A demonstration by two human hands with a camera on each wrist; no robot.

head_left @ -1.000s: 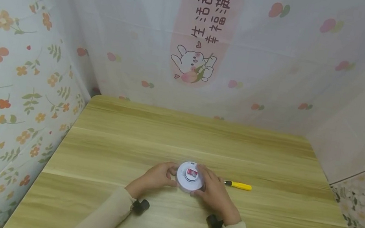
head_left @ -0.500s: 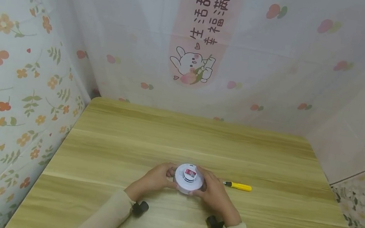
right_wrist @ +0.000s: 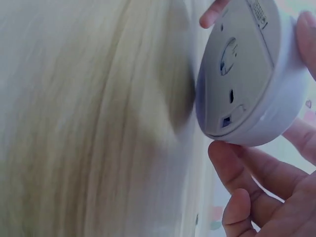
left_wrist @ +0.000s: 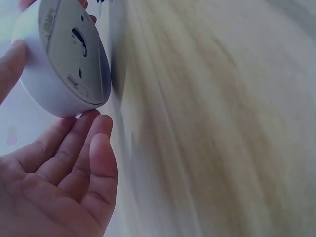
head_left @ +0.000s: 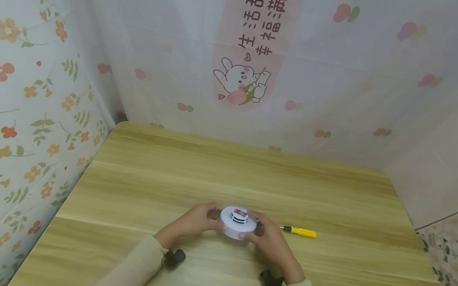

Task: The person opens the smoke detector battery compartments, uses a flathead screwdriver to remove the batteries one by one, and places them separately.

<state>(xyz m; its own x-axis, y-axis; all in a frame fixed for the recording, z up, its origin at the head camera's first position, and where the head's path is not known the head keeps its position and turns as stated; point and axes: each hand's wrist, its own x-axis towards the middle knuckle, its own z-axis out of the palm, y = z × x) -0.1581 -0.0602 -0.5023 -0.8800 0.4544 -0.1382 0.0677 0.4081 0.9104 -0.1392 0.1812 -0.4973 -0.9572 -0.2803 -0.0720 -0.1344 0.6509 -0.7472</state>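
A round white smoke detector (head_left: 236,230) with dark vent slots and a red label on top is held between both hands. My left hand (head_left: 195,220) grips its left rim, thumb on the near side. On the opposite rim, my right hand (head_left: 274,239) grips it in the same way. Both wrist views show the flat back of the smoke detector (left_wrist: 69,64), with slots and a small printed label. It is tilted and lifted at least partly off the wooden table (head_left: 225,167). Just right of my right hand lies a screwdriver (head_left: 304,232) with a yellow handle.
A white printed curtain (head_left: 172,44) hangs behind the table's far edge. Flowered cloth (head_left: 11,128) covers the left side, and a pale panel (head_left: 457,149) stands on the right. Small black wrist cameras (head_left: 175,258) sit on the forearms.
The smoke detector has tipped so that its top faces farther away and its near side shows more. Both hands still hold it. The screwdriver has stayed in place.
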